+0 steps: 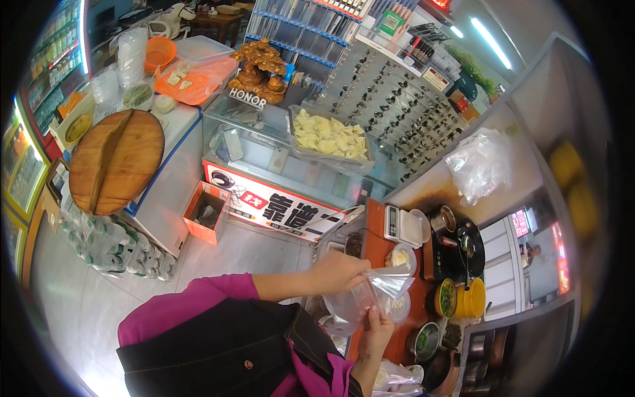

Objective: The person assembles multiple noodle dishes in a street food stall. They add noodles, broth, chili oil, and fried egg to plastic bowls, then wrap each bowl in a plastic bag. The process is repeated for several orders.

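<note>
A clear plastic bag (pixel 349 306) is stretched between my two hands above the edge of a reddish-brown wooden counter (pixel 415 306). My left hand (pixel 340 270) is closed on its upper edge, where the film fans out in shiny folds. Lower down, my right hand (pixel 377 329) pinches the side of the same bag with thumb and fingers. Behind the bag, a clear round tub (pixel 402 257) with pale contents stands on the counter, and another tub is partly covered by the film. I cannot see anything inside the bag.
A kitchen scale (pixel 399 227), a black pan (pixel 470 246), a yellow pot (pixel 470 298) and a bowl of greens (pixel 426 341) crowd the counter. Beyond stands a glass display case (pixel 254 149) bearing a tray of dumplings (pixel 329 135). An orange-red box (pixel 206 213) and bottle packs (pixel 119 246) sit on the floor.
</note>
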`<state>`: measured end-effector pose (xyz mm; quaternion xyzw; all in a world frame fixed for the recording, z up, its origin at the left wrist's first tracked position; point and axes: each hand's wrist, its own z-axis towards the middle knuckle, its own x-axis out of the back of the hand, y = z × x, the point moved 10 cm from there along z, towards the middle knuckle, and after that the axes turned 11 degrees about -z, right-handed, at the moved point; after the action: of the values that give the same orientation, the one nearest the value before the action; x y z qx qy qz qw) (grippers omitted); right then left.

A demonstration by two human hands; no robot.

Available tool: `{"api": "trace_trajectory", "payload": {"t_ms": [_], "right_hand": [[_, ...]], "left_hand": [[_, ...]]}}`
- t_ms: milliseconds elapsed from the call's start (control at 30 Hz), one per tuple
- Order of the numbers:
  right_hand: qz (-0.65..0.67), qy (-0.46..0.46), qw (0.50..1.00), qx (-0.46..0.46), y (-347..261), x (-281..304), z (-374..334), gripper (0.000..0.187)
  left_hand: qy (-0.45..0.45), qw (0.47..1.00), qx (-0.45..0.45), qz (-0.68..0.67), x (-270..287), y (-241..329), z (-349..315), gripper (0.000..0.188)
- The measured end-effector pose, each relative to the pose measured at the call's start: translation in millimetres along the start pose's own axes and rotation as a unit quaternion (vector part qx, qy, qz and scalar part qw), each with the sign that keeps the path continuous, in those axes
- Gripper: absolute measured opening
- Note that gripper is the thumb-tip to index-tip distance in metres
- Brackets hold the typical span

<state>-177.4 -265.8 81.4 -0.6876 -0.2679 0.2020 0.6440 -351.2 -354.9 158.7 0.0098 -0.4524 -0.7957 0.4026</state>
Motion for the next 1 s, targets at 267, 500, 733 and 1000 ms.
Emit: {"api": "trace_trajectory", "payload": {"t_ms": [267, 500, 733, 1000], "right_hand": [[-0.059, 0.118, 0.989, 0.063, -5.7, 20.8, 0.9, 0.008], [-0.258, 0.039, 0.961, 0.091, 14.8, -16.8, 3.7, 0.016], [0.070, -0.096, 0.988, -0.094, 49.0, -13.4, 3.0, 0.008], [0.388, 0.014, 0.919, -0.072, 30.5, 37.1, 13.5, 0.027]], "left_hand": [[-0.019, 0.998, -0.056, 0.001, -23.7, 7.6, -13.4, 0.041], [-0.043, 0.925, 0.178, -0.334, -78.2, -28.8, -61.3, 0.024], [-0.072, 0.896, 0.276, -0.339, -74.6, -50.7, -71.9, 0.028], [-0.009, 0.996, 0.088, 0.013, -19.6, -63.6, -61.2, 0.024]]}}
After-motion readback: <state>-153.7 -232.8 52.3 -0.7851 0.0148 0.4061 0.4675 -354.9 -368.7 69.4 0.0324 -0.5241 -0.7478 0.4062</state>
